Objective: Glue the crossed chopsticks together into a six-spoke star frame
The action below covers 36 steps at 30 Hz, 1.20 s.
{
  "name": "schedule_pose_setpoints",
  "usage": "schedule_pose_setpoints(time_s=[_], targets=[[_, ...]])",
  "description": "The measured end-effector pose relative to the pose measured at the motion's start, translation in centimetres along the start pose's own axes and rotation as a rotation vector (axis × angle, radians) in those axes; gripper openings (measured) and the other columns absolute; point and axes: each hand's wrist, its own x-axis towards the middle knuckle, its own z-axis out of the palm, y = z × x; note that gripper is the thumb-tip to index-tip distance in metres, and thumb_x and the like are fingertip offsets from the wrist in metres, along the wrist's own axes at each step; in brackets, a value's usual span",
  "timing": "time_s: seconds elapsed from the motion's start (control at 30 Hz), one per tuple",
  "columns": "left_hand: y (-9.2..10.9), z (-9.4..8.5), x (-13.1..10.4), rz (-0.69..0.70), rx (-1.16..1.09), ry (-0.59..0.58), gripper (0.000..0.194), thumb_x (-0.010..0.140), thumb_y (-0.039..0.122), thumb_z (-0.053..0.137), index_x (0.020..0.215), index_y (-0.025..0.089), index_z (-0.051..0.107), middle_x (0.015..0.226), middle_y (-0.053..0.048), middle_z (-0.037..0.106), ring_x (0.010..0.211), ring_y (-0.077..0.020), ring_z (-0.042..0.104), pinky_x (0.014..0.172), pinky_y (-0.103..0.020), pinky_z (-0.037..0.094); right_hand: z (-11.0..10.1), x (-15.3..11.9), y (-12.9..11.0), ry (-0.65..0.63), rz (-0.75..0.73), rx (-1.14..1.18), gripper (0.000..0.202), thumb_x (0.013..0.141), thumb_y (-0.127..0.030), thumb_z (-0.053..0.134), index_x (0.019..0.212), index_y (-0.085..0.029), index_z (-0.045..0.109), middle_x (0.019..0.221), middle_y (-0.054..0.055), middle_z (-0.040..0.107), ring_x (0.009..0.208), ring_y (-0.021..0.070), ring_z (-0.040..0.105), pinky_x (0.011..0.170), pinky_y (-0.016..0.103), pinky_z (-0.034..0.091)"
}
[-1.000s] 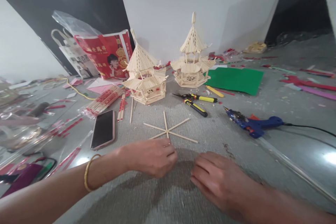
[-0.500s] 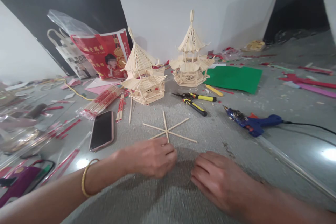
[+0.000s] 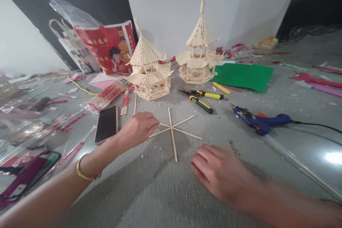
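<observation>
Thin wooden sticks [image 3: 175, 146] lie crossed on the grey tabletop as a six-armed star. My left hand [image 3: 141, 126] is at the star's upper-left arm, fingers closed over that stick's outer end. A gold bangle [image 3: 81, 171] circles the left wrist. To the lower right of the star, apart from it, my right hand [image 3: 213, 169] rests low over the table with its fingers curled. Its fingertips are turned away, so whether they hold anything is hidden.
Two stick-built pagodas [image 3: 151, 82] [image 3: 200, 66] stand behind the star. Yellow-black pliers [image 3: 205, 99] and a blue glue gun [image 3: 260, 121] lie right. A phone [image 3: 107, 124], packaged chopsticks [image 3: 105, 96] and a purple tool [image 3: 24, 178] lie left. Green sheet [image 3: 244, 76] behind.
My left hand has moved up and left, from the star's near arm to its upper-left arm, uncovering the near stick. My right hand has barely moved. The view has shifted slightly.
</observation>
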Motion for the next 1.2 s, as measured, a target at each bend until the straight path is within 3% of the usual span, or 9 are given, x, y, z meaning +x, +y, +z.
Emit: schedule_pose_setpoints(time_s=[0.17, 0.27, 0.67, 1.2], targets=[[-2.6, 1.0, 1.2, 0.039, -0.025, -0.1, 0.016, 0.089, 0.022, 0.055, 0.088, 0.017, 0.07, 0.083, -0.006, 0.067, 0.081, -0.0171, 0.062, 0.074, -0.03, 0.047, -0.5, 3.6, -1.8, -0.359, 0.21, -0.08, 0.019, 0.089, -0.026, 0.054, 0.077, -0.016, 0.064, 0.078, 0.009, 0.066, 0.075, 0.0216, 0.063, 0.058, 0.03, 0.039], [-3.3, 1.5, 1.7, 0.072, -0.054, -0.155, 0.017, 0.09, 0.023, 0.055, 0.086, 0.017, 0.07, 0.08, -0.005, 0.066, 0.079, -0.0165, 0.061, 0.073, -0.029, 0.046, -0.5, 5.2, -2.4, -0.472, 0.295, -0.099, 0.024, 0.091, -0.031, 0.05, 0.086, -0.014, 0.067, 0.085, 0.012, 0.068, 0.08, 0.0238, 0.065, 0.061, 0.032, 0.043], [-4.4, 1.1, 2.7, 0.209, -0.073, -0.249, 0.02, 0.089, 0.015, 0.049, 0.083, 0.017, 0.069, 0.078, -0.003, 0.066, 0.078, -0.0147, 0.059, 0.073, -0.026, 0.043, 0.2, 5.7, -2.7, -0.49, 0.378, -0.127, 0.022, 0.086, -0.024, 0.048, 0.087, -0.014, 0.067, 0.086, 0.011, 0.07, 0.079, 0.0227, 0.067, 0.061, 0.03, 0.046], [-4.6, 1.7, 2.1, 0.274, 0.018, -0.179, 0.021, 0.092, 0.018, 0.043, 0.084, 0.016, 0.062, 0.078, -0.004, 0.062, 0.078, -0.0164, 0.056, 0.073, -0.029, 0.043, 0.5, 5.5, -2.6, -0.471, 0.366, -0.103, 0.021, 0.085, -0.022, 0.048, 0.085, -0.015, 0.068, 0.082, 0.011, 0.071, 0.076, 0.0229, 0.067, 0.059, 0.031, 0.045]])
